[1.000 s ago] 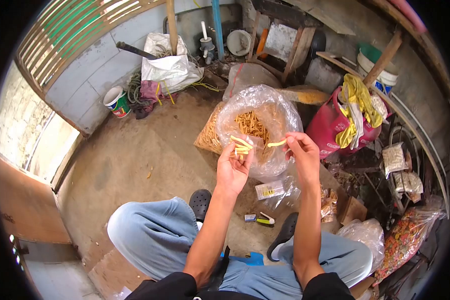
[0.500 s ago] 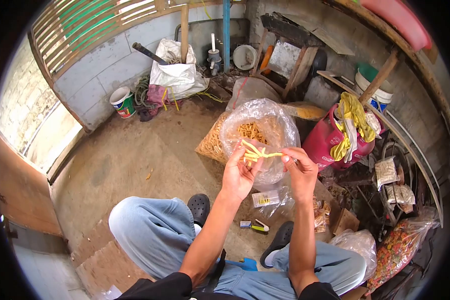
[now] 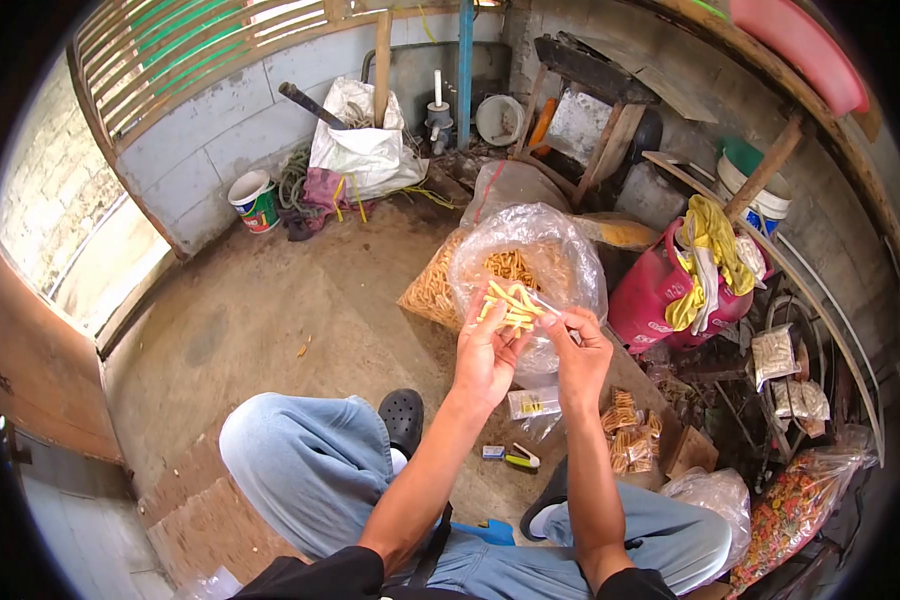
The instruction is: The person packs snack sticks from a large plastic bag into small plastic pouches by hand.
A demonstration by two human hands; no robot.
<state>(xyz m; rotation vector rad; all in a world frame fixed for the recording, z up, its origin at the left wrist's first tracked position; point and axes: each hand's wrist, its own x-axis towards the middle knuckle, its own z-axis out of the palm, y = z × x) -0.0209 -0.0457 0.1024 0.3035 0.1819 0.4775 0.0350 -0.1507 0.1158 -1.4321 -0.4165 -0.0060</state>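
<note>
Above the large clear bag of brown stick snacks [image 3: 431,285], both of my hands hold a small clear plastic packet with yellow snack sticks [image 3: 513,305] in it. My left hand [image 3: 485,355] has its fingers curled around the packet's left side and underside. At the right, my right hand [image 3: 578,355] pinches the packet's edge between thumb and fingers. On the floor below lie a green stapler [image 3: 521,457], a small blue box [image 3: 493,452] and a clear pack of plastic bags [image 3: 533,403]. Filled snack packets [image 3: 632,440] are piled beside my right forearm.
A pink drum [image 3: 642,300] with yellow cloth [image 3: 710,255] stands at the right, near a bag of colourful pieces [image 3: 795,510]. Against the back wall are a paint bucket [image 3: 254,205], a white sack [image 3: 355,160] and a pump [image 3: 438,120]. My knees frame the floor.
My right hand has come closer to my left and slightly down. The packet now faces up more, its yellow sticks spread in view. The camera view has shifted slightly.
</note>
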